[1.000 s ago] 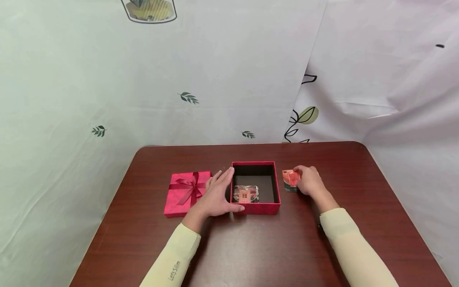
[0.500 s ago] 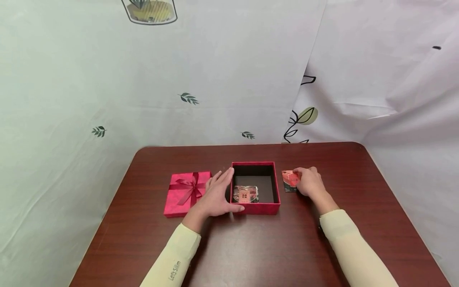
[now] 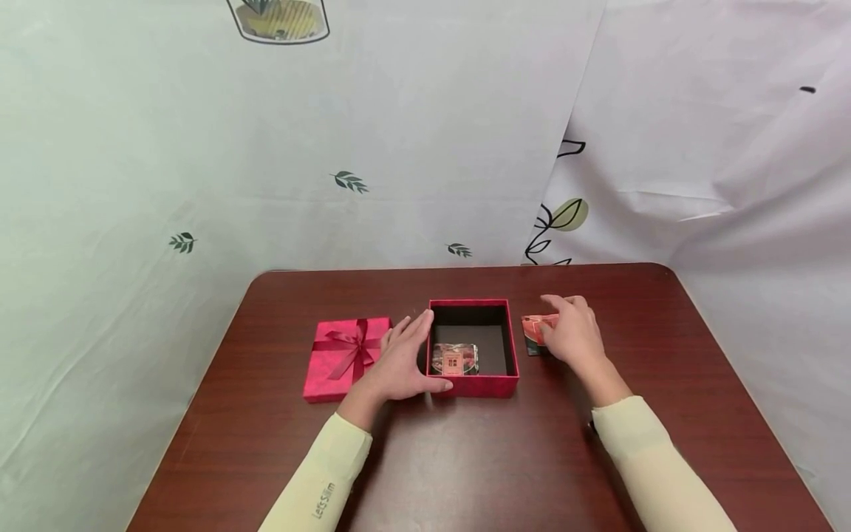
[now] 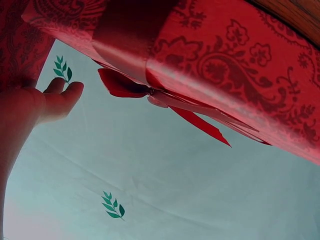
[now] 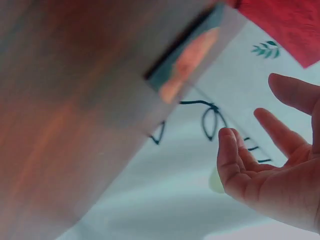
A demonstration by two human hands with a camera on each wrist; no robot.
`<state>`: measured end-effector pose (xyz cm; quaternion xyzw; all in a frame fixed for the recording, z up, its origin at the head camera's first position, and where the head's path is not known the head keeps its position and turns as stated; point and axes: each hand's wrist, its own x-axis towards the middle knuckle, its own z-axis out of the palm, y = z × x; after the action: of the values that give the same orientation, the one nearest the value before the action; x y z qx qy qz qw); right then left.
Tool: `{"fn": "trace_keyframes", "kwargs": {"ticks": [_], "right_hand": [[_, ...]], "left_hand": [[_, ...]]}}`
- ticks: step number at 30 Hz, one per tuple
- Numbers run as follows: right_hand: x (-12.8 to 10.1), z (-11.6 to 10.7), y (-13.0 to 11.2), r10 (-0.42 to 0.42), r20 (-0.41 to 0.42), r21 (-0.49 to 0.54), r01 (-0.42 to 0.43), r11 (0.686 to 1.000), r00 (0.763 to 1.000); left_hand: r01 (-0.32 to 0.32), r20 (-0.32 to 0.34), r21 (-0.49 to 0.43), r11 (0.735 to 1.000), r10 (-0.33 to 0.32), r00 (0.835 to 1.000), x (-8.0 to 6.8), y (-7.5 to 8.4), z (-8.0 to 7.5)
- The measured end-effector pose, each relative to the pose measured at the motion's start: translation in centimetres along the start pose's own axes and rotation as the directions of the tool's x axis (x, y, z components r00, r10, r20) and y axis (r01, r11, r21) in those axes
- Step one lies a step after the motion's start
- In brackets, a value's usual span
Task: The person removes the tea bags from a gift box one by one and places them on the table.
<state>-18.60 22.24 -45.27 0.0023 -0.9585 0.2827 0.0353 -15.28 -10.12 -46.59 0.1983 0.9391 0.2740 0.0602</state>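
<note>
Dark wood table [image 3: 465,458], leaf-print sheets behind. Left hand [image 3: 399,362] rests w/ straight, relaxed fingers against left wall of open red box [image 3: 512,347], one packet [image 3: 455,359] inside. Right hand [image 3: 570,332], fingers loosely spread, hovers over small red packet [image 3: 532,326] on table just right of box. Ribboned lid [image 3: 344,356] lies left.

— What lay on your far left?

— A red lid [image 3: 343,357] tied with a ribbon bow [image 3: 354,347], flat on the dark wooden table [image 3: 465,458] in front of me.

— And behind it all?

— A pale cloth backdrop [image 3: 266,148] printed with small green leaf sprigs [image 3: 349,181] — it hung in folds.
</note>
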Motion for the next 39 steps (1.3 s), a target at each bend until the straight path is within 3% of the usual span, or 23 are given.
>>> {"fn": "trace_keyframes", "kwargs": {"ticks": [9, 18, 29, 33, 39], "right_hand": [[-1.4, -0.9, -3.2, -0.084, -0.065, 0.092, 0.090, 0.992, 0.994], [-2.8, -1.5, -6.3, -0.162, -0.069, 0.151, 0.171, 0.974, 0.984], [-3.5, -0.7, -7.9, -0.219, 0.022, 0.178, 0.211, 0.961, 0.976], [-3.5, -0.3, -8.3, -0.227, 0.108, 0.225, 0.198, 0.954, 0.968], [-3.3, 1.2, -9.0, -0.183, 0.264, 0.255, 0.114, 0.960, 0.947]], "left_hand": [[-0.007, -0.002, -0.005, 1.000, 0.007, 1.000, 0.0, -0.2, 0.1], [-0.003, 0.005, -0.003, 1.000, 0.003, 1.000, 0.1, -0.1, -0.1], [0.004, -0.001, -0.004, 1.000, -0.004, 1.000, 0.0, 0.0, 0.0], [0.001, -0.004, -0.003, 1.000, -0.001, 1.000, 0.1, 0.1, 0.0], [-0.006, -0.003, 0.009, 1.000, 0.006, 1.000, 0.1, -0.1, 0.0]]}}
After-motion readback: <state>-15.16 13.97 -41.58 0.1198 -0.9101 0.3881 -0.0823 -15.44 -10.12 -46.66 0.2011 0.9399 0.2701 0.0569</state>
